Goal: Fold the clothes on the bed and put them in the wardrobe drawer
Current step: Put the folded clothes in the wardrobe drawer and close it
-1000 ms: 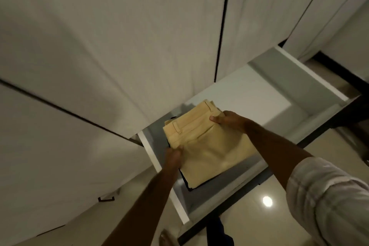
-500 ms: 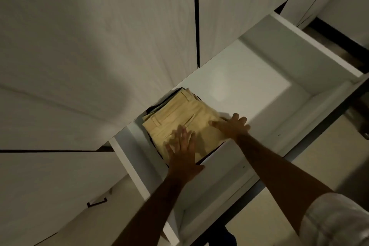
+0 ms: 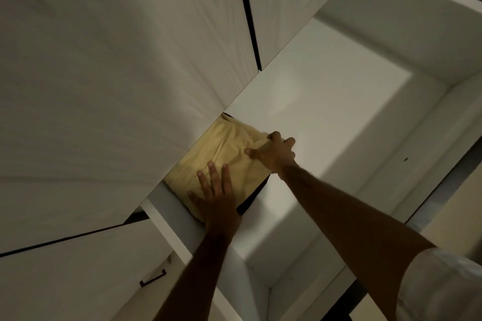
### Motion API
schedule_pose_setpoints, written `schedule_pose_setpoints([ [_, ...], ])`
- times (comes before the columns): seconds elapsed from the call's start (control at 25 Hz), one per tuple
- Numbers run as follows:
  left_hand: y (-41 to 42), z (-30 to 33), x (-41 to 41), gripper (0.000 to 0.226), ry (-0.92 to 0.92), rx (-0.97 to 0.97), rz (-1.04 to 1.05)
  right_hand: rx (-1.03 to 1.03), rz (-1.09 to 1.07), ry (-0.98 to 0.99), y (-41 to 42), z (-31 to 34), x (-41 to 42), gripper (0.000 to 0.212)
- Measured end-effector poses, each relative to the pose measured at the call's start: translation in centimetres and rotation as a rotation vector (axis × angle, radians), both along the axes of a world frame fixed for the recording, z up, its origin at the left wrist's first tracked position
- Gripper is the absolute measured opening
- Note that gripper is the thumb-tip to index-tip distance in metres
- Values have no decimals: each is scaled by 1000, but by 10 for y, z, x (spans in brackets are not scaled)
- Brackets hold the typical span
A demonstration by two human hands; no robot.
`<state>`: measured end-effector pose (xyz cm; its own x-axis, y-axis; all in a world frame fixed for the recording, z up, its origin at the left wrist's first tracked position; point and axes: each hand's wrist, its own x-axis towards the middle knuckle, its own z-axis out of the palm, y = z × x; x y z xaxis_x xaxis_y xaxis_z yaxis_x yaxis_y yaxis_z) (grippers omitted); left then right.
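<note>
Trousers point(image 3: 224, 161), tan and folded, lie in the left back corner of the open wardrobe drawer point(image 3: 339, 117), partly tucked under the cabinet front, on top of a dark garment point(image 3: 251, 199) whose edge shows beneath. I see my left hand point(image 3: 217, 198) pressing flat on the near part of the fold, fingers straight, released rather than grasping. My right hand point(image 3: 273, 152) rests on the far right edge of the trousers, its fingers bent over that edge; I cannot tell whether it is pinching the cloth or only pushing it. I judge this is the placing step, almost done. Next I should lift both hands clear without dragging the fold open, then go back to the bed for more clothes.
</note>
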<state>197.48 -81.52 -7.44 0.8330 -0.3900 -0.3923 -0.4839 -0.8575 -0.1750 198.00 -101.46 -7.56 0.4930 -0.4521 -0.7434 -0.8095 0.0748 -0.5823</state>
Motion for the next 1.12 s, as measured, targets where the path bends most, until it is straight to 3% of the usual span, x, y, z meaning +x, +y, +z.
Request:
schedule_pose_setpoints([
  [0.12, 2, -2, 12, 131, -1, 82, 24, 78, -76, -62, 2, -3, -1, 93],
  [0.28, 0, 5, 44, 126, 11, 25, -8, 250, -237, -378, -1, -1, -3, 103],
  [0.4, 9, 11, 39, 121, 1, 3, 7, 144, -82, -505, 5, -3, -24, 84],
  [0.52, 15, 8, 22, 131, -13, -9, -3, -79, 231, -426, 4, -5, -55, 111],
  [0.64, 17, 9, 16, 128, -38, -37, -18, -260, 431, -399, 10, -7, -75, 112],
  [1.12, 4, 1, -61, 118, -12, -17, 61, -312, 500, -392, 14, -14, -155, 125],
])
